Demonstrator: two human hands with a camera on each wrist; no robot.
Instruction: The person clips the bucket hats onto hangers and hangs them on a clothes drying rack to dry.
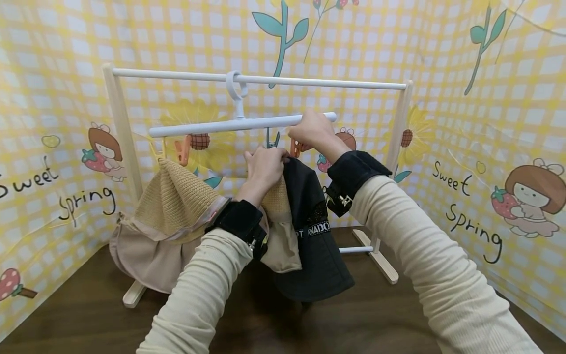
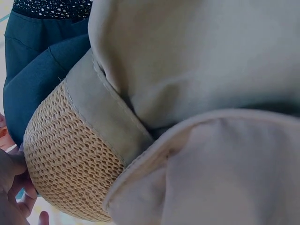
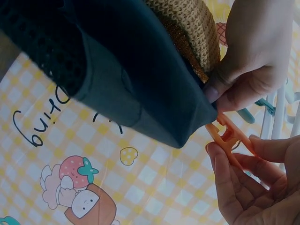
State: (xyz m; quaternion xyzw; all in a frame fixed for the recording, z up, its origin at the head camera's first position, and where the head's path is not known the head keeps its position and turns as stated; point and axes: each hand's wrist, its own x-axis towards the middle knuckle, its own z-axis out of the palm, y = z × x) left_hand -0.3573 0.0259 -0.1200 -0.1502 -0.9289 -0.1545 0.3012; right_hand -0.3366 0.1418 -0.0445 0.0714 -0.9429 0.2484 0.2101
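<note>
A black cap (image 1: 314, 255) hangs crown up near the right part of a white hanger (image 1: 199, 127). My left hand (image 1: 265, 169) pinches the top of its crown between thumb and fingers. My right hand (image 1: 315, 130) squeezes the handles of an orange clip (image 3: 227, 138) fixed below the hanger bar. In the right wrist view the clip's tip meets the cap's edge; whether it bites the fabric, I cannot tell. Beside the cap hangs a beige knit hat (image 2: 75, 154), partly behind my left hand, under a dark teal clip (image 1: 272, 140).
A knit hat with a pinkish brim (image 1: 150, 250) hangs at the left from a yellow clip (image 1: 157, 149). Another orange clip (image 1: 183, 150) sits beside it. The hanger hooks over the white rail (image 1: 177, 75) of a wooden-legged rack (image 1: 121, 123) on a dark table (image 1: 345, 319).
</note>
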